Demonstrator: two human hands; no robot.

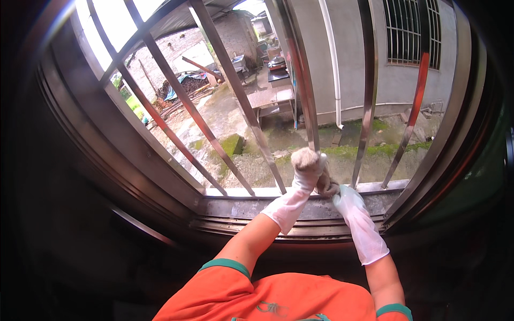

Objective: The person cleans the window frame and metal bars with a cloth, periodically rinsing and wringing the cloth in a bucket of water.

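A greyish-brown cloth (328, 187) is bunched at the lower part of a shiny metal window bar (307, 108). My left hand (308, 176), in a whitish rubber glove, grips the cloth against this bar; a wad of it sticks out above the fist. Lower and to the right, my right hand (348, 198), gloved the same way, is closed at the cloth's lower end, just above the sill (261, 209). The fingers of both hands are partly hidden by the gloves' angle and the cloth.
More upright bars (259, 130) stand left and right of my hands. Sliding-window tracks (313, 230) run along the near edge of the sill. Dark frame sides (160, 168) close in the opening. Outside are a low table (271, 96), a mossy block (233, 144) and a white drainpipe (333, 60).
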